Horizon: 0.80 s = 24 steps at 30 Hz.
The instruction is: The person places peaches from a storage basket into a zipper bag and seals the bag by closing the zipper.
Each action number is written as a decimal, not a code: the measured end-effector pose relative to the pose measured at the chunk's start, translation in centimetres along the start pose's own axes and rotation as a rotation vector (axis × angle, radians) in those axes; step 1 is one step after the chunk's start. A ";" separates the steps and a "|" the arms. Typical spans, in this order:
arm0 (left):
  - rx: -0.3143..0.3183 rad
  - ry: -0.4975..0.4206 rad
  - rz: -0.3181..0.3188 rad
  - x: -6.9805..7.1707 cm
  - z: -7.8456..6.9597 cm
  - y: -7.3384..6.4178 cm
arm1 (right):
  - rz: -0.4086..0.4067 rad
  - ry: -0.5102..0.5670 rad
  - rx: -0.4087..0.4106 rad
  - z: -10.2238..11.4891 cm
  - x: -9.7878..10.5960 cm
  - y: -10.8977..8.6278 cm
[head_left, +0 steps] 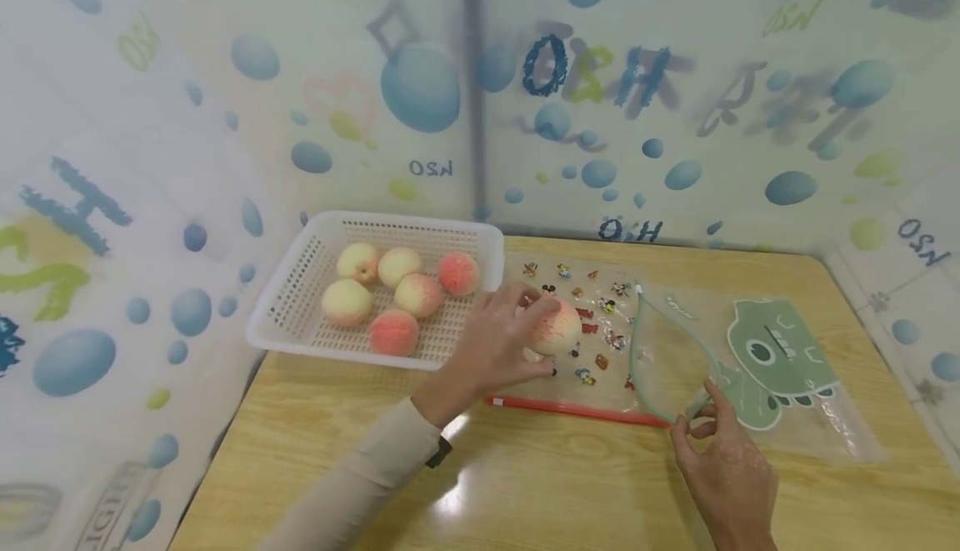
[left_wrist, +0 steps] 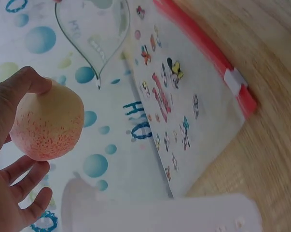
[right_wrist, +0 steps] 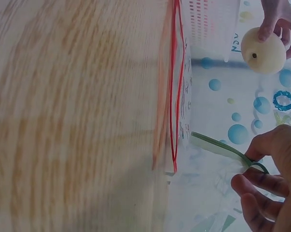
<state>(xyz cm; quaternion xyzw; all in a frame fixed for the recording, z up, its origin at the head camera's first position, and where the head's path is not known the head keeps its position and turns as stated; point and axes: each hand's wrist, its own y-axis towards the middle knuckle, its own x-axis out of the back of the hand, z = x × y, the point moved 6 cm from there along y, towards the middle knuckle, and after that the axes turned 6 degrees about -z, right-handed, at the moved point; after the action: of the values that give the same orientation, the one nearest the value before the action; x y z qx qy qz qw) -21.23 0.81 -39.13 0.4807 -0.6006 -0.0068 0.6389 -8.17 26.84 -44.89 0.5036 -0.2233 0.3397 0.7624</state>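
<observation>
My left hand (head_left: 498,338) grips a pale peach (head_left: 557,328) with pink speckles, thumb and fingers on its sides. In the left wrist view the peach (left_wrist: 48,121) hangs in the air, away from the bags. My right hand (head_left: 727,468) pinches the green rim of a clear zip bag (head_left: 780,359) printed with a green dinosaur. That bag's mouth gapes in a loop toward the peach. In the right wrist view the green rim (right_wrist: 222,145) runs into the thumb and fingers. Under the left hand lies a second clear bag (head_left: 615,384) with cartoon figures and a red zip edge.
At the left stands a white plastic basket (head_left: 262,330) holding several peaches (head_left: 347,302), some pale, some pink. The wooden table (head_left: 337,451) meets printed wall sheets (head_left: 420,167) at the back and sides. A white slider (left_wrist: 235,81) sits on the red zip edge.
</observation>
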 end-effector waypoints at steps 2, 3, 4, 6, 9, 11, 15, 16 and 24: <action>-0.016 -0.012 -0.012 -0.3 -0.5 0.1 | -0.006 0.007 0.009 0.0 0.1 0.0; -0.022 -0.015 -0.016 -0.4 -0.7 0.1 | -0.008 0.013 0.011 0.0 0.1 0.0; -0.028 -0.021 -0.020 -0.6 -1.0 0.1 | -0.007 0.015 0.010 -0.1 0.1 0.0; -0.040 -0.034 -0.019 -1.0 -1.4 0.2 | -0.005 0.022 0.004 -0.1 0.1 -0.1; -0.058 -0.032 -0.010 -1.4 -1.8 0.3 | 0.002 0.020 -0.010 -0.2 0.1 -0.2; -0.065 -0.018 -0.002 -1.7 -2.0 0.4 | 0.007 0.018 -0.017 -0.2 0.0 -0.2; -0.067 -0.003 0.002 -2.2 -2.1 0.5 | 0.026 0.014 -0.025 -0.1 -0.1 -0.1; -0.066 -0.010 0.006 -2.3 -2.2 0.6 | 0.031 0.011 -0.025 -0.1 -0.1 -0.1; -0.063 0.002 0.093 -4.2 -3.3 0.7 | -0.013 0.030 0.031 0.1 0.2 -0.2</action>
<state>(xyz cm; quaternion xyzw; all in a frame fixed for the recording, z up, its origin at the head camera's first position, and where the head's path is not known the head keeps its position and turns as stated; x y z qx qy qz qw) -20.23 5.65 -41.24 0.4317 -0.6213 0.0043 0.6539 -7.93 26.74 -44.83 0.5118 -0.2033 0.3454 0.7599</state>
